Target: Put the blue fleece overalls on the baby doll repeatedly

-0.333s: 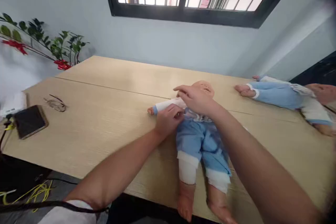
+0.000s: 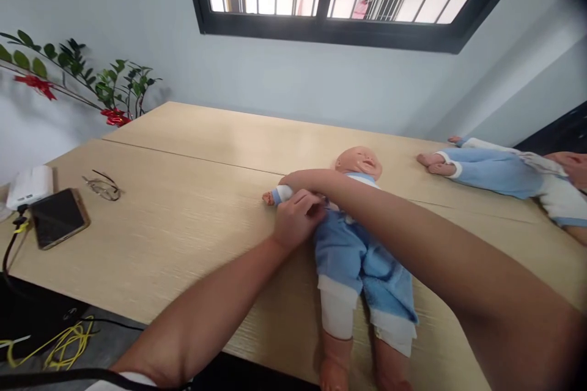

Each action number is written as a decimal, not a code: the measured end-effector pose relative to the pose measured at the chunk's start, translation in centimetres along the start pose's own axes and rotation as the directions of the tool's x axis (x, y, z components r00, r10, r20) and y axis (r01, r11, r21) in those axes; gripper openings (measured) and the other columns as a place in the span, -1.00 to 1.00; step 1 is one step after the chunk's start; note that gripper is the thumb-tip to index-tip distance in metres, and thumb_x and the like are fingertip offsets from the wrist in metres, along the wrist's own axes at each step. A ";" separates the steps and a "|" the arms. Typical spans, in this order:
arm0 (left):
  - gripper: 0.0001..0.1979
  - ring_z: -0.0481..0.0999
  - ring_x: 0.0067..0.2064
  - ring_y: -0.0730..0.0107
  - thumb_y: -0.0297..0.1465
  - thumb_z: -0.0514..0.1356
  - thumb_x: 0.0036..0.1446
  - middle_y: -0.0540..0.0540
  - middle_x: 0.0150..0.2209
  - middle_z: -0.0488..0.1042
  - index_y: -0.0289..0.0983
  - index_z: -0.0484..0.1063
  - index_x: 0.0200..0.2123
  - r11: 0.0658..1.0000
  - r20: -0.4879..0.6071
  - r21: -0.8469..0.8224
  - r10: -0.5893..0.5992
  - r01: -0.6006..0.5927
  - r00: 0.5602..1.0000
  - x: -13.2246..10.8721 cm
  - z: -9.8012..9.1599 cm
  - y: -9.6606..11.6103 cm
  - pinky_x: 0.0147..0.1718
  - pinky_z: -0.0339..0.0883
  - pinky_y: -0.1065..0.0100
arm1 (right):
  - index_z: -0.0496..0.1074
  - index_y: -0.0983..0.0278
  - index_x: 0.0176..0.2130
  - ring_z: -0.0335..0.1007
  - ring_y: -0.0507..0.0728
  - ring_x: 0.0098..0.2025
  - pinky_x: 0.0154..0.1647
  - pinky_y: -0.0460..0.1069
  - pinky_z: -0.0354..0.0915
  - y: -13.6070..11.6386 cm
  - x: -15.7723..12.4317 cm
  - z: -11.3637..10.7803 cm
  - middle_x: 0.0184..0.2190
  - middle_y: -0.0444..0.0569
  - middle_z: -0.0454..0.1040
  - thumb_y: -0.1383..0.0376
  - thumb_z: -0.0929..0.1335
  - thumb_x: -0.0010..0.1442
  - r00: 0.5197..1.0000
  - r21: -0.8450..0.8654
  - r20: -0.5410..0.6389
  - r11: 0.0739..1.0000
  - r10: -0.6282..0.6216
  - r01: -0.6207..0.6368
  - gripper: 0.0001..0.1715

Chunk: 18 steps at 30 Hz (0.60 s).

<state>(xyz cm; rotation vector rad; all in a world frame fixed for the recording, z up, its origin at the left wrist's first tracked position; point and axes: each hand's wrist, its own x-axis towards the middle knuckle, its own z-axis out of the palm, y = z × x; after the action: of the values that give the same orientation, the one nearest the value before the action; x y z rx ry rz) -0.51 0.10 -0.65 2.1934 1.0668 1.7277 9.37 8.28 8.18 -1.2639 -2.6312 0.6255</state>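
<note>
A baby doll (image 2: 339, 244) lies on its back on the table, its head away from me, dressed in a white-and-blue top and blue trousers with white cuffs. At the side of its waist, my left hand (image 2: 298, 217) is closed, fingers curled in a pinch at the edge of the top. My right hand (image 2: 298, 179) reaches across the doll's chest and bends down over its outstretched arm. The fingers of that hand are hidden behind my left hand and wrist. My right forearm covers much of the doll's torso.
A second doll (image 2: 499, 171) in similar clothes lies at the right. On the left of the wooden table (image 2: 183, 214) are glasses (image 2: 103, 187), a phone (image 2: 59, 218) and a white power bank (image 2: 31, 186) with a cable. A plant (image 2: 110, 85) stands beyond the far left corner.
My right hand has moved from above the doll's chest down and left over its arm, its forearm now lying across the torso. My left hand stays at the waist. The view has shifted slightly.
</note>
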 end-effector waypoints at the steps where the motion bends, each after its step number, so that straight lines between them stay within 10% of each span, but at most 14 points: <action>1: -0.86 0.51 -0.36 0.47 -0.58 0.27 0.12 0.00 -0.34 0.53 -0.22 0.51 -0.30 1.000 -0.017 0.009 -0.020 0.020 1.000 0.0 0.0 0.1 -0.35 0.40 0.44 | 0.60 0.10 -0.22 0.47 0.13 -0.29 -0.22 0.02 0.52 -0.2 -0.1 -0.2 -0.27 -0.06 0.61 0.13 0.37 0.39 0.999 -0.005 0.043 1.000 -0.016 0.016 -0.79; 4: -0.85 0.48 -0.37 0.48 -0.59 0.25 0.12 0.01 -0.37 0.48 -0.21 0.51 -0.35 0.998 -0.046 0.034 -0.051 0.053 0.998 0.0 0.0 0.3 -0.36 0.37 0.45 | 0.62 0.11 -0.09 0.49 0.18 -0.30 -0.17 0.06 0.50 -0.4 -0.1 -2.2 -0.32 -0.09 0.60 0.34 0.44 0.15 0.991 -0.032 0.117 0.997 -0.064 0.068 -0.70; 8: -0.78 0.47 -0.37 0.49 -0.64 0.22 0.09 0.03 -0.35 0.50 -0.21 0.53 -0.29 0.998 -0.095 0.016 -0.055 0.057 0.994 0.1 0.0 0.5 -0.35 0.34 0.45 | 0.29 0.11 0.36 0.49 0.28 0.06 0.11 0.17 0.40 0.1 -2.2 -4.8 0.13 0.07 0.49 0.37 0.38 0.12 0.975 -0.102 -0.163 0.986 -0.150 0.135 -0.17; 13: -0.80 0.45 -0.40 0.50 -0.63 0.22 0.07 0.05 -0.39 0.48 -0.22 0.49 -0.31 0.995 -0.086 0.070 -0.069 0.075 0.994 0.4 -0.4 0.4 -0.40 0.29 0.45 | 0.29 0.15 0.35 0.38 0.34 0.24 0.26 0.24 0.26 0.3 -7.4 -4.5 0.25 0.07 0.44 0.36 0.35 0.19 0.877 -0.188 -0.419 0.967 -0.236 0.171 -0.24; 18: -0.86 0.48 -0.42 0.52 -0.56 0.22 0.16 0.06 -0.39 0.50 -0.20 0.49 -0.29 0.977 -0.054 0.155 0.158 -0.148 0.986 0.8 -1.3 0.2 -0.42 0.29 0.45 | 0.33 0.16 0.32 0.43 0.36 0.12 0.13 0.23 0.29 -0.2 -9.7 -3.5 0.11 0.11 0.53 0.36 0.34 0.24 0.831 -0.293 -0.520 0.955 -0.198 0.045 -0.32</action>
<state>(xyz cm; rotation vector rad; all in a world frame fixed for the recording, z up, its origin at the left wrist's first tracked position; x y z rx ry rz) -1.50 0.07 0.53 2.3825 1.1040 1.8516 16.43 1.74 11.84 -1.1081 -2.3209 -0.1234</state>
